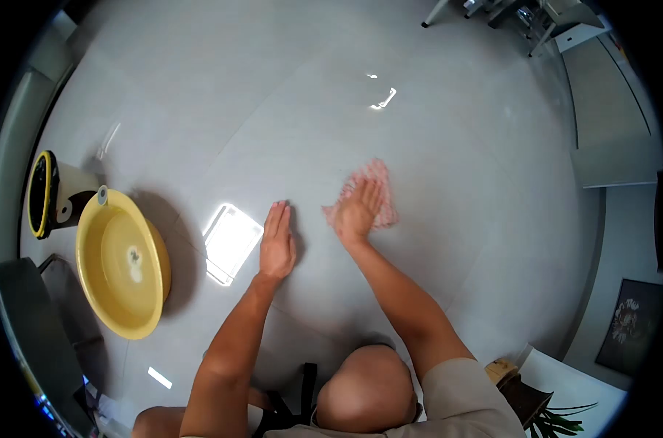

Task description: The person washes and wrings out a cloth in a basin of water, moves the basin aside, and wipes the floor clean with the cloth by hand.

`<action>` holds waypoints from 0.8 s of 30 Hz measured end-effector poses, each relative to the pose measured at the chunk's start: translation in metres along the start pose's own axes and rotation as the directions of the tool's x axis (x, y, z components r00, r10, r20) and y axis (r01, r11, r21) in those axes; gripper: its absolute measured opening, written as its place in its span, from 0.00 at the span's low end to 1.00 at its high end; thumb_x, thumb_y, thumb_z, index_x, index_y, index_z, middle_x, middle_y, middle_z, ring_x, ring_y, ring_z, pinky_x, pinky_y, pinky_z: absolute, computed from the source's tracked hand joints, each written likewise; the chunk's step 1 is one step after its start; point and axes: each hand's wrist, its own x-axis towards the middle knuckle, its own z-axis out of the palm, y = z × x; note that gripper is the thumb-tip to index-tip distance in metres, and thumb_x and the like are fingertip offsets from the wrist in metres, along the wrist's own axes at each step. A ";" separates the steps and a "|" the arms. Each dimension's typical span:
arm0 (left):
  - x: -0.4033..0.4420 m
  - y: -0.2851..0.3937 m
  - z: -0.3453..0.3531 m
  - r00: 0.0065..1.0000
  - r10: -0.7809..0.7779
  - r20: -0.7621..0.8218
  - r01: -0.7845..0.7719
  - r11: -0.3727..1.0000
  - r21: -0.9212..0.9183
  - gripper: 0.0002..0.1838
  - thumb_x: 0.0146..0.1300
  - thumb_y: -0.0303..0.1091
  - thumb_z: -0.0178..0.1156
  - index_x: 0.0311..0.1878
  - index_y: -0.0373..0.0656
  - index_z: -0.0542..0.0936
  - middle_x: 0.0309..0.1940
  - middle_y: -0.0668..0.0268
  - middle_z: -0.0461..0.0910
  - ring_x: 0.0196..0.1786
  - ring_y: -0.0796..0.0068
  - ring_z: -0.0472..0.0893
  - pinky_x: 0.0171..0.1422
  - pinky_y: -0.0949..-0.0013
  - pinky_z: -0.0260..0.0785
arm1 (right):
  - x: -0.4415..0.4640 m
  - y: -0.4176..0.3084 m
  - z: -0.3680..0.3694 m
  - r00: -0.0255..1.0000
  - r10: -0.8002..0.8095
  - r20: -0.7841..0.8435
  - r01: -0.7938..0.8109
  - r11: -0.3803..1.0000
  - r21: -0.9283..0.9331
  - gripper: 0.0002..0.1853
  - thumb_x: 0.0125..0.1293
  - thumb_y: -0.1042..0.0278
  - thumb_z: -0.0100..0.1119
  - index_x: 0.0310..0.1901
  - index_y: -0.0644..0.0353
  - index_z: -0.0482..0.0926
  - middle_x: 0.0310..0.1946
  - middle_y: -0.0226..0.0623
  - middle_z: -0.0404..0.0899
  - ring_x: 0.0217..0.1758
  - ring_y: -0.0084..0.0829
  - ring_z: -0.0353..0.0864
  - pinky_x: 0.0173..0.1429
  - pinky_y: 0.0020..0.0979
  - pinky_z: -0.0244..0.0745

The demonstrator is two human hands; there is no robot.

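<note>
On the shiny gray floor, a big yellow tub sits near the trash can, the left hand lies flat on bare floor, and, apart from it, the right hand presses flat on the pink cloth.

Pale grey, glossy tiles with thin joints cover the floor, which mirrors a bright rectangular patch of light and smaller glints farther off. Chair legs stand at the upper right edge, above a pale flat-sided furnishing, while lower down a dark picture with a pale flower lies near a potted plant. Along the left side are a light bin with a black liner and yellow rim and, below it, a dark piece of furniture.
</note>
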 end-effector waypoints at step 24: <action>0.045 -0.090 -0.029 0.932 -0.325 -0.162 0.360 0.887 0.289 0.37 0.77 0.38 0.57 0.84 0.30 0.63 0.89 0.49 0.57 0.92 0.50 0.51 0.95 0.47 0.40 | 0.074 -0.163 -0.131 0.803 -0.065 0.593 0.294 0.908 -0.299 0.28 0.70 0.49 0.73 0.58 0.68 0.83 0.64 0.58 0.83 0.65 0.57 0.84 0.69 0.50 0.81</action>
